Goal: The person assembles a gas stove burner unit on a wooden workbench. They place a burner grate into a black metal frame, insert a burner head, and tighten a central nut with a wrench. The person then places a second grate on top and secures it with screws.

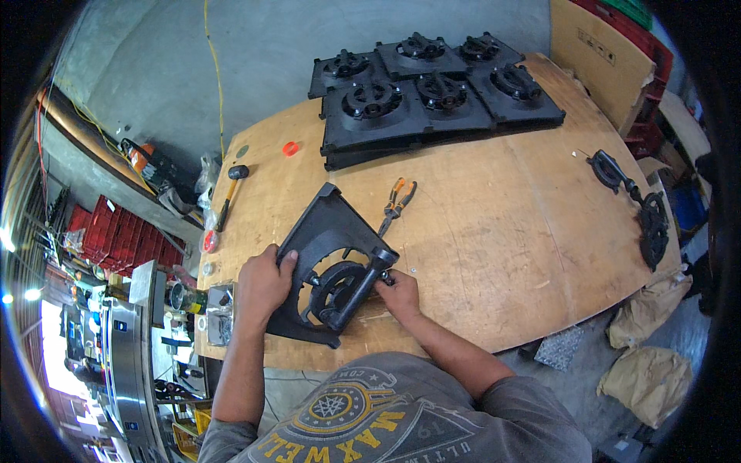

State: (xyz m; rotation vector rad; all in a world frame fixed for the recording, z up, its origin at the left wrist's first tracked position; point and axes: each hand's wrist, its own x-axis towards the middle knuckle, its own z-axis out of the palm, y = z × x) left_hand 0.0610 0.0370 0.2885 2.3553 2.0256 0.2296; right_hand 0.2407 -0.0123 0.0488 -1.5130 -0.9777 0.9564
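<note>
The left hand [266,284] clasps the left edge of a black square panel [315,231], thumb on top; the right hand [400,295] has its fingers bunched just beside the upper end of the tubed ring burner [356,297] set in the panel's round opening, but I cannot tell what they hold. The panel is tilted over the wooden tabletop [494,255]. Beyond it lie orange-handled pliers [399,202], and farther, grouped panels with burners [386,139]; left of it, a mallet [229,198]; well right, loose burner parts [654,245].
</note>
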